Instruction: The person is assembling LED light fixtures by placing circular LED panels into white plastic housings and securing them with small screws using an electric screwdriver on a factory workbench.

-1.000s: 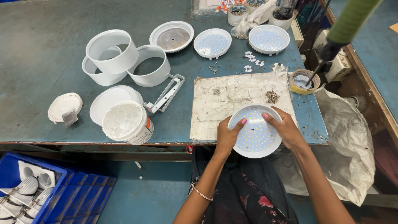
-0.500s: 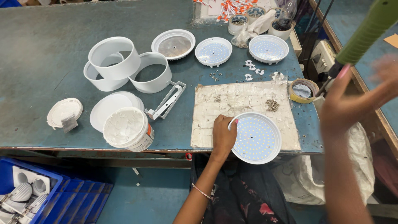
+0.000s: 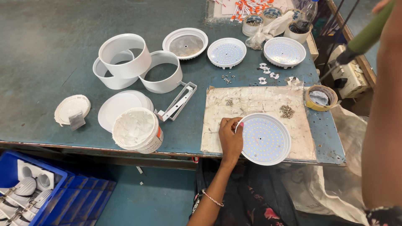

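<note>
My left hand (image 3: 230, 136) grips the left rim of a round white LED panel (image 3: 264, 139). The panel lies face up on a stained white board (image 3: 255, 102) at the table's near edge. My right arm is raised along the right side of the view. Only a bit of my right hand (image 3: 380, 6) shows at the top right corner, beside the green handle of a hanging screwdriver (image 3: 366, 35); whether it grips the handle I cannot tell. A small pile of screws (image 3: 287, 111) lies on the board just beyond the panel.
Two more LED panels (image 3: 227, 53) (image 3: 284, 51) and a tape roll (image 3: 320, 97) sit behind the board. To the left are white ring housings (image 3: 125, 60), a metal bracket (image 3: 178, 102) and a tub of white paste (image 3: 136, 129). A blue crate (image 3: 29, 188) stands below the table.
My right hand has left the panel and risen up to the hanging green screwdriver at the top right. My left hand stays on the panel's left rim.
</note>
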